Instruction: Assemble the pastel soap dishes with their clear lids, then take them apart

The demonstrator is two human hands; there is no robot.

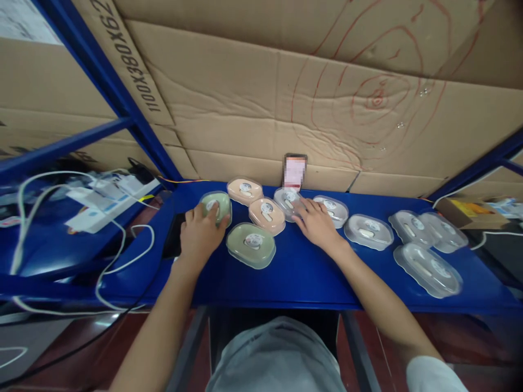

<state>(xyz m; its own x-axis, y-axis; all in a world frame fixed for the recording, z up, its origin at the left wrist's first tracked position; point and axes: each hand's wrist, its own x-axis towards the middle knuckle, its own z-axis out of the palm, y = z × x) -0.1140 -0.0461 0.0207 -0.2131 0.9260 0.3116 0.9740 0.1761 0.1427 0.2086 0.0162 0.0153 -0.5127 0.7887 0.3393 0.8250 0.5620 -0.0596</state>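
Observation:
My left hand (201, 233) rests on a green oval plastic box (223, 202) at the left of the row, thumb and fingers apart. Its clear cover carries a round label. My right hand (317, 220) lies with fingers stretched out over the edges of a grey oval box (286, 202) and another grey box (337, 211). Between the hands are two peach boxes, one behind (235, 190) and one nearer (267, 222). A second green box (250, 253) lies closer to the front edge, right of my left wrist.
Several more grey boxes, such as this one (368, 233), lie to the right on the blue tabletop (302, 277). A phone (295, 171) leans on the cardboard wall (229, 103). White cables and a power strip (102, 204) crowd the left; a blue frame post stands there.

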